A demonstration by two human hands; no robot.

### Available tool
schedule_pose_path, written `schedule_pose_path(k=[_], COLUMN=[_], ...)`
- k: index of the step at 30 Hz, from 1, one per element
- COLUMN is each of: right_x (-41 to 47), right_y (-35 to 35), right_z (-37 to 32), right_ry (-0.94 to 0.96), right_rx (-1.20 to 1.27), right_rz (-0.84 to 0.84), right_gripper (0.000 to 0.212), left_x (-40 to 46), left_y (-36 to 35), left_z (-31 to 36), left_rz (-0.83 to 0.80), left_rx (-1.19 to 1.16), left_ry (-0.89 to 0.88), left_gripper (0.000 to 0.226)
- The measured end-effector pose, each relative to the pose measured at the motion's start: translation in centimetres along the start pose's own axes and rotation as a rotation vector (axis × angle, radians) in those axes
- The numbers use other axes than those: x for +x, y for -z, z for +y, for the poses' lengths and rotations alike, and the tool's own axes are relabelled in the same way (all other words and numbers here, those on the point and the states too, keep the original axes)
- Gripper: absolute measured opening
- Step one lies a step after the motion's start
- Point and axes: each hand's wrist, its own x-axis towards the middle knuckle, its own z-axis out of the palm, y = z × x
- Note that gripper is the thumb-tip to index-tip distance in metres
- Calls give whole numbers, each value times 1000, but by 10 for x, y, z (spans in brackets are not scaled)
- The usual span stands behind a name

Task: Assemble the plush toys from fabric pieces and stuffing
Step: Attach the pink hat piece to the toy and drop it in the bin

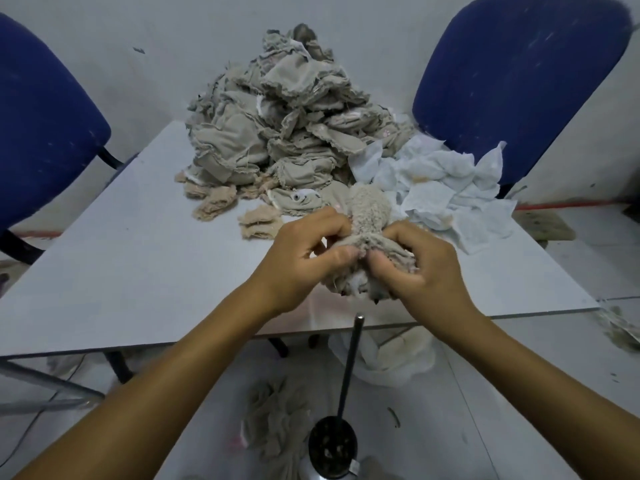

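Observation:
A beige plush piece (367,209) with a fuzzy upper part sits above the near middle of the grey table (121,271). My left hand (301,258) pinches its left side with curled fingers. My right hand (419,265) grips its right side, thumb pressed into the fabric; both hands touch at the middle. The piece's lower part bunches between my palms. Behind it rises a tall heap of beige fabric pieces (277,126). White fabric pieces (436,181) lie to the right of the heap.
Small tan pieces (259,221) lie left of my hands. A dark rod on a round base (348,368) stands below the table's front edge. Two blue chairs (512,74) flank the table. Fabric scraps (273,420) and a white bag (391,358) lie on the floor.

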Motion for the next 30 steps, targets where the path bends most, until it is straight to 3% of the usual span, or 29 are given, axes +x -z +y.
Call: schedule_pose_path(k=[5,8,11,14,17,19,22,24,27,30], right_x=[8,17,24,26,25,23,18,16,18,18], right_y=[-25,-35,-24,-9,-2,-6,-20,-27,-29,-33], right_z=[20,26,23,23,24,25,29,33,39,38], right_ry=[-278,-504,-525,-682,-744,-660,-607,-609,-572,-558], right_rx=[-102,-72,283,782,1001,924,717,604,402,271], right_rz=[60,-32,-212,-474,-624,-678,-563,-433,-271,-170], right_gripper=[27,30,14,45,42,32,13,5,20,19], left_x=[-4,-5,-1,-3,-1,2,2,4,4,-4], left_y=[-14,-17,-1,13,8,-2,-17,-15,-12,-21], left_z=[-6,-8,-15,-24,-29,-34,-40,-45,-39,-34], left_rz=[-5,-71,-128,-95,49,186,281,226,82,74], left_rx=[221,172,-101,-379,-385,-185,79,-88,-375,-241], left_ry=[-96,4,243,357,446,487,513,566,572,524], left_gripper=[33,28,17,13,12,16,32,36,33,15])
